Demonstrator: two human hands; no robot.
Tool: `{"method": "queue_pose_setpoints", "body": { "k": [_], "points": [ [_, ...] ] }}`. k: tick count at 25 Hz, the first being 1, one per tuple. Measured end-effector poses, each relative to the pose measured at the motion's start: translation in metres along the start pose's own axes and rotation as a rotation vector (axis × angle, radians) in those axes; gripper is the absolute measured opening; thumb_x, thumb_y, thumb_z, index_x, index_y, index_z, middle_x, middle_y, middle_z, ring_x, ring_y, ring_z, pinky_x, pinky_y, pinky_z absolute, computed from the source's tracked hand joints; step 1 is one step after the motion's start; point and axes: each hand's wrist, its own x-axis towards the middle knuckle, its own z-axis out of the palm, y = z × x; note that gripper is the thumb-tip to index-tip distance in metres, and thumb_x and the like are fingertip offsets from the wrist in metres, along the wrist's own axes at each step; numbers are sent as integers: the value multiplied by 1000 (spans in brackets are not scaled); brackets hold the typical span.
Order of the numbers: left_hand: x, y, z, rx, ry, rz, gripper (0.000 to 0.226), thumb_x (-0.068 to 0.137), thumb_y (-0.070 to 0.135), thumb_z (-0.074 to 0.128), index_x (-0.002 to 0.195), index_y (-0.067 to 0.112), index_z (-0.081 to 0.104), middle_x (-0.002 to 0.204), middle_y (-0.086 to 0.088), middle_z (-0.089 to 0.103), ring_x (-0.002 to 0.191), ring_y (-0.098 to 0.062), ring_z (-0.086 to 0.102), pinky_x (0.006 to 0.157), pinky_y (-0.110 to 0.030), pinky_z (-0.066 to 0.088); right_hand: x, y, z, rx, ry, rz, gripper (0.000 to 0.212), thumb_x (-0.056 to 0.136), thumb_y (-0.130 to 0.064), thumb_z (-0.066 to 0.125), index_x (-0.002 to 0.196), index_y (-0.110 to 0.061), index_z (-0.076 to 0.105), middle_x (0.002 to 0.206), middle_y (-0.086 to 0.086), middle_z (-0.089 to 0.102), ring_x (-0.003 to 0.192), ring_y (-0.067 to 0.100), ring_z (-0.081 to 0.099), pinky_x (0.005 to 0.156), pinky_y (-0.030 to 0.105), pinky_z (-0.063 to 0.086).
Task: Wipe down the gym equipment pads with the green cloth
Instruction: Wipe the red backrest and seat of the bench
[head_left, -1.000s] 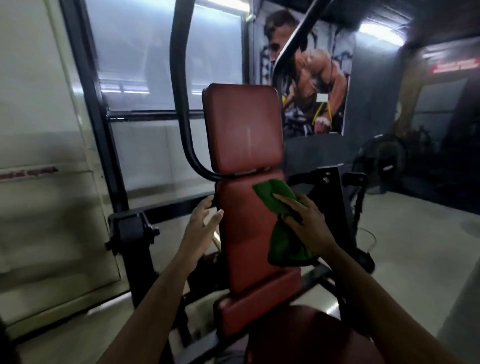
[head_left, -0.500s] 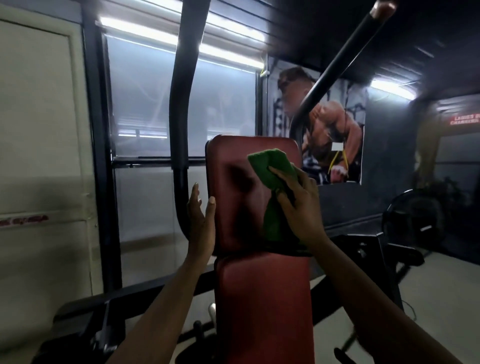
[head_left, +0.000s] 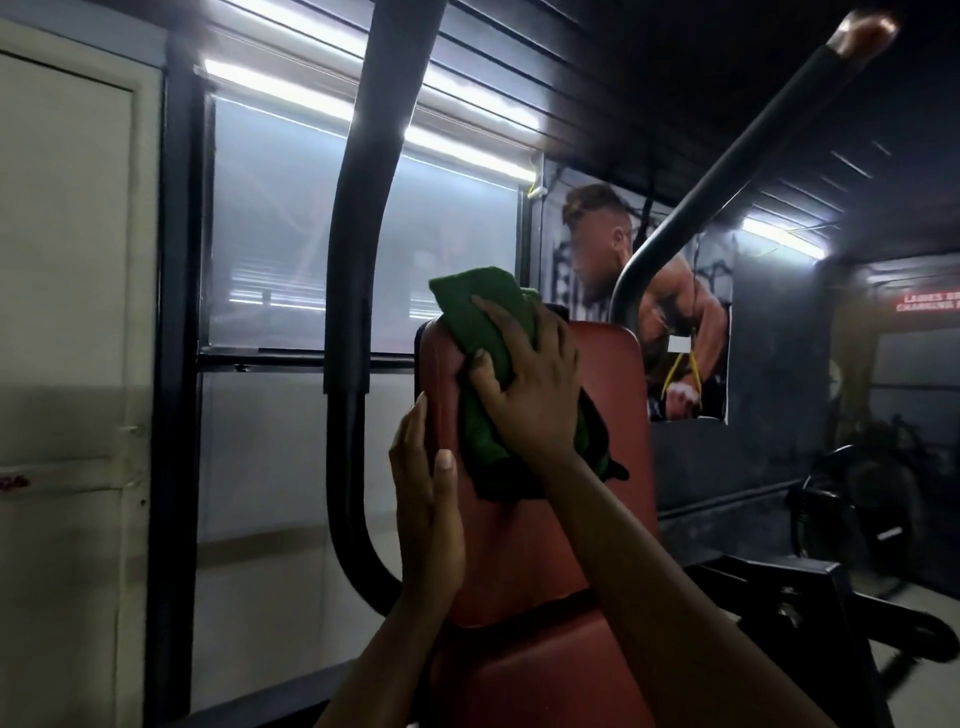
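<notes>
The upper red back pad (head_left: 618, 415) of the gym machine stands upright in the middle of the view. My right hand (head_left: 530, 384) presses the green cloth (head_left: 483, 317) flat against the pad's top left corner, with the cloth's upper edge rising above the pad. My left hand (head_left: 426, 499) rests with fingers together along the pad's left side edge, thumb on the front face. Below it the lower red back pad (head_left: 530, 675) is partly hidden by my forearms.
A thick black curved frame tube (head_left: 358, 312) rises just left of the pad. A second black bar (head_left: 727, 171) slants up to the right behind it. Frosted windows (head_left: 270, 249) lie behind, a poster (head_left: 685, 322) on the right wall, dark machine parts (head_left: 800, 597) low right.
My right hand has carried the cloth from the lower pad up to the top of the upper pad. My left hand followed up the pad's left edge. The view tilted upward.
</notes>
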Motion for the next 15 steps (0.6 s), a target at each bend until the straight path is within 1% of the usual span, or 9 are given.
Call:
{"method": "queue_pose_setpoints", "body": {
  "k": [1,2,5,8,10,12,13,15],
  "points": [
    [2,0,0,19,4,2,64,74,81,26,131,52,25,148,14,26,130,17,26,97,4,25,6,7,-1,-4,5,-6,50,79,-43,41,126,-32,53,131,10,51,121,27,42,99,35,31],
    [2,0,0,32,4,9,65,74,81,25,131,51,24,147,15,26,128,21,25,95,7,23,12,16,-2,-16,12,3,50,78,-43,41,125,-30,55,129,11,53,119,28,44,98,35,32],
    [3,-1,2,79,5,45,68,74,81,24,133,46,22,145,16,25,125,26,22,93,9,20,27,51,-8,-77,48,106,52,77,-44,37,117,-21,60,121,14,57,114,33,49,96,40,36],
    [2,-2,3,86,0,52,66,73,81,25,131,51,20,141,25,24,124,28,21,93,9,20,34,89,-12,-149,66,189,55,77,-46,33,114,-16,61,120,16,56,113,36,49,95,45,40],
    [2,-1,3,96,-13,34,64,72,83,24,130,58,17,140,34,21,126,26,20,96,5,20,35,105,-14,-182,68,253,59,76,-48,30,116,-16,59,122,17,55,114,36,48,93,46,41],
    [1,1,2,108,-21,20,64,70,84,23,129,60,14,138,38,20,125,27,19,95,4,20,34,115,-15,-174,72,337,63,75,-52,28,122,-18,55,128,18,52,117,36,46,95,45,40],
    [0,2,2,112,-22,13,65,70,85,23,129,60,14,139,37,20,124,28,20,94,5,20,30,117,-17,-152,81,388,65,75,-53,27,125,-20,53,130,18,50,118,35,46,96,44,39],
    [0,3,3,116,-15,5,66,71,84,22,131,59,14,142,30,22,121,30,21,92,9,20,17,119,-23,-69,109,509,68,74,-54,29,132,-23,46,128,20,50,116,35,48,95,41,40]
  ]
}}
